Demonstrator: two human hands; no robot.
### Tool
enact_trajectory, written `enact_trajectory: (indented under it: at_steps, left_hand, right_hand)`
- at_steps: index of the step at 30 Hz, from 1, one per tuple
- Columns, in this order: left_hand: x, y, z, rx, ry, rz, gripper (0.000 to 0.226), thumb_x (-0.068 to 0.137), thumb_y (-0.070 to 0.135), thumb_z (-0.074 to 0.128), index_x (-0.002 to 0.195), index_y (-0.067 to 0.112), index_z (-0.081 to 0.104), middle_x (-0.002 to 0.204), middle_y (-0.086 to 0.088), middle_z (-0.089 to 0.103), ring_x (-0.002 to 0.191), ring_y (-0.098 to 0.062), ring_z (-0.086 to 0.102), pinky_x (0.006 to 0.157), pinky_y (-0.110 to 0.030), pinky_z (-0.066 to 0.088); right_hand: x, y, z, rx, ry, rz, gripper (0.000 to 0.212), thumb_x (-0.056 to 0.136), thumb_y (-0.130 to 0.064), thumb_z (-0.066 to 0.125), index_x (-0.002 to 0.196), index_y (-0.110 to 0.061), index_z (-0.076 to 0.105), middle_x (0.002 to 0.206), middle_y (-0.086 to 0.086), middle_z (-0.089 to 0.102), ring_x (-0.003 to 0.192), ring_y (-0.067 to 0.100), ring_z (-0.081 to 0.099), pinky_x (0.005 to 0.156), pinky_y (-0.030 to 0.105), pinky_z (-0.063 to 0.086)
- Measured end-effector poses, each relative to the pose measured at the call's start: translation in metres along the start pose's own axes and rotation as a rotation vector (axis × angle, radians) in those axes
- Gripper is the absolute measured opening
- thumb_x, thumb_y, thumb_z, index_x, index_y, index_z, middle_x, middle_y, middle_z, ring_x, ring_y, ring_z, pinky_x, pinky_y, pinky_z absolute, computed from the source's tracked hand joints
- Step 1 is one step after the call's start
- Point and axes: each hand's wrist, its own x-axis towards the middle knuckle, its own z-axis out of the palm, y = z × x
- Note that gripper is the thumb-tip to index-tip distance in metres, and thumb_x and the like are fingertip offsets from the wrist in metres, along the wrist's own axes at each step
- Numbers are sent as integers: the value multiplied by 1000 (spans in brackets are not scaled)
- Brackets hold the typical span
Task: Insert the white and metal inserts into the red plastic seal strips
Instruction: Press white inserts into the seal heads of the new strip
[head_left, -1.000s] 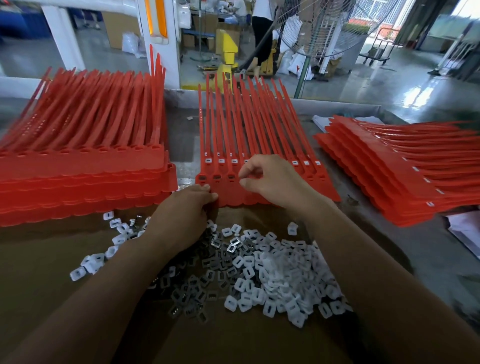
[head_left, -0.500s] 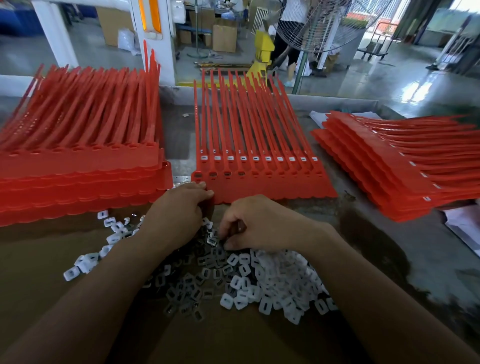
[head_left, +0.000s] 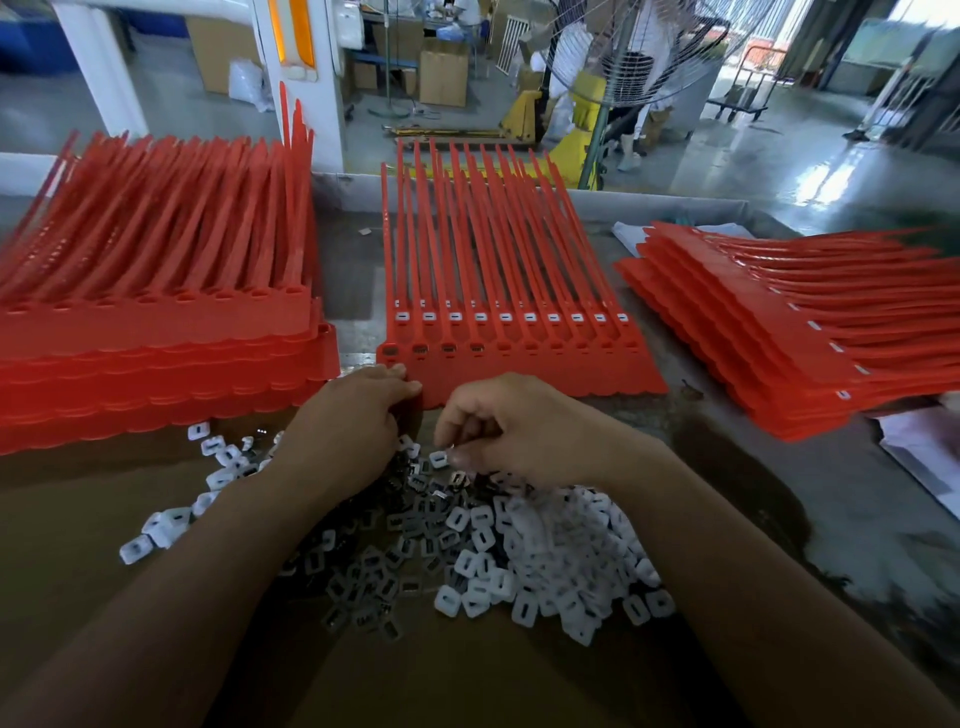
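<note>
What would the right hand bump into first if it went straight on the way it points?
Probably the left hand, which grips the middle sheet of red strips just ahead; depth is hard to judge.

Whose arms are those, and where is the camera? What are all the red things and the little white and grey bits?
There is no machine here. These are a person's two bare hands, filmed by one camera worn on the head and looking down at a work table.

The left hand holds the near corner of the middle sheet of red seal strips. The right hand is curled over a pile of white inserts and darker metal inserts. I cannot tell what it has pinched.

A row of fitted inserts already sits across that sheet. There is a left stack and a right stack of more red strips.
</note>
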Motion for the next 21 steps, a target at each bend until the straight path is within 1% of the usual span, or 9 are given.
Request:
enact_trajectory:
  at_steps: [2, 6, 9, 10, 12, 14, 17, 19, 21]
  left_hand:
    - [0, 0, 0, 10, 1, -1, 51, 82, 0, 44, 130, 19, 48, 144, 2, 37, 134, -13, 29, 109, -24, 18]
    - [1, 0, 0, 11, -1, -3, 51, 83, 0, 42, 130, 19, 48, 144, 3, 37, 134, -12, 28, 109, -24, 17]
    - [1, 0, 0, 2, -8, -6, 51, 83, 0, 41, 131, 20, 48, 144, 3, 36, 134, -12, 28, 109, -24, 17]
    - [0, 0, -1, 0, -11, -5, 51, 84, 0, 41, 131, 20, 47, 144, 4, 35, 134, -12, 27, 109, -23, 17]
    - [0, 0, -1, -5, -9, -6, 51, 84, 0, 41, 131, 20, 47, 145, 4, 35, 134, -11, 27, 108, -22, 17]
    - [0, 1, -2, -6, -7, -8, 51, 84, 0, 41, 131, 20, 47, 145, 4, 35, 134, -11, 27, 108, -21, 17]
    - [0, 1, -2, -6, -11, -8, 52, 84, 0, 40, 131, 21, 46, 145, 5, 34, 134, -10, 26, 108, -21, 16]
    - [0, 2, -3, -6, -14, -11, 52, 84, 0, 40, 132, 21, 46, 145, 5, 34, 135, -10, 25, 108, -20, 15]
    - [0, 2, -3, -12, -17, -14, 52, 84, 0, 39, 132, 21, 46, 145, 5, 33, 135, -10, 25, 108, -20, 14]
  right_hand:
    - [0, 2, -2, 5, 46, -6, 22, 82, -9, 66, 74, -28, 60, 66, -20, 57, 64, -13, 54, 60, 4, 41]
    - [1, 11, -12, -27, 198, 42, 20, 85, -10, 62, 75, -27, 63, 74, -19, 59, 67, -12, 54, 63, 2, 42]
    - [1, 18, -18, 32, 289, 108, 16, 88, -12, 58, 79, -25, 62, 77, -16, 60, 73, -6, 55, 69, 11, 44]
    - [0, 19, -19, 55, 296, 124, 14, 89, -13, 57, 82, -23, 62, 77, -15, 61, 73, -4, 56, 70, 15, 44]
    - [0, 19, -20, 57, 284, 143, 13, 92, -17, 54, 86, -25, 62, 78, -17, 60, 71, -5, 55, 67, 16, 43]
    - [1, 17, -17, 40, 259, 151, 14, 92, -20, 53, 86, -28, 62, 76, -19, 59, 71, -1, 57, 67, 17, 46]
    - [4, 16, -13, 11, 254, 160, 13, 91, -20, 54, 83, -26, 61, 74, -17, 60, 70, 5, 58, 67, 22, 47]
    - [6, 19, -13, 16, 279, 167, 15, 90, -19, 55, 79, -26, 60, 74, -16, 61, 71, 1, 59, 67, 19, 48]
    - [8, 23, -16, 30, 312, 172, 15, 90, -15, 57, 77, -24, 60, 74, -13, 63, 66, -3, 60, 62, 14, 47]
